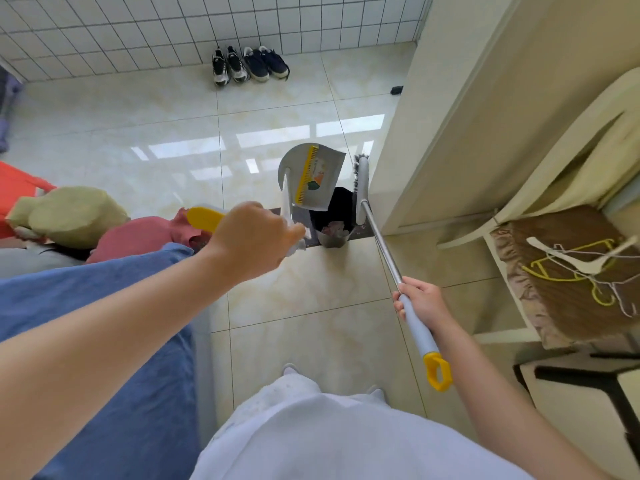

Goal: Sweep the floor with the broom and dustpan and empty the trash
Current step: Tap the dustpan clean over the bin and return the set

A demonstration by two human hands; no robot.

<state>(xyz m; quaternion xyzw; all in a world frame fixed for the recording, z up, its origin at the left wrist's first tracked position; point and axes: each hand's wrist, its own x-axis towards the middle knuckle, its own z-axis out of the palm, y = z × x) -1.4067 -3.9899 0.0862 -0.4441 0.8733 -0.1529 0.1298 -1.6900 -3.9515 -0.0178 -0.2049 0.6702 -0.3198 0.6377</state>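
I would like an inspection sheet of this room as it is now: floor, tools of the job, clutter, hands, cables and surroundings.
Surface: glossy beige floor tiles, reflecting light.
Job's things: dustpan tilted above the trash bin, which holds crumpled waste; broom with its head beside the bin.
Clutter: two pairs of shoes by the tiled wall; small dark object near the wall corner; hangers on the chair.
Hands: left hand grips the dustpan's handle; right hand grips the broom's handle.
Cables: nothing seen.
Surroundings: white tiled wall ahead, bed with blue sheet at the left, chair at the right.
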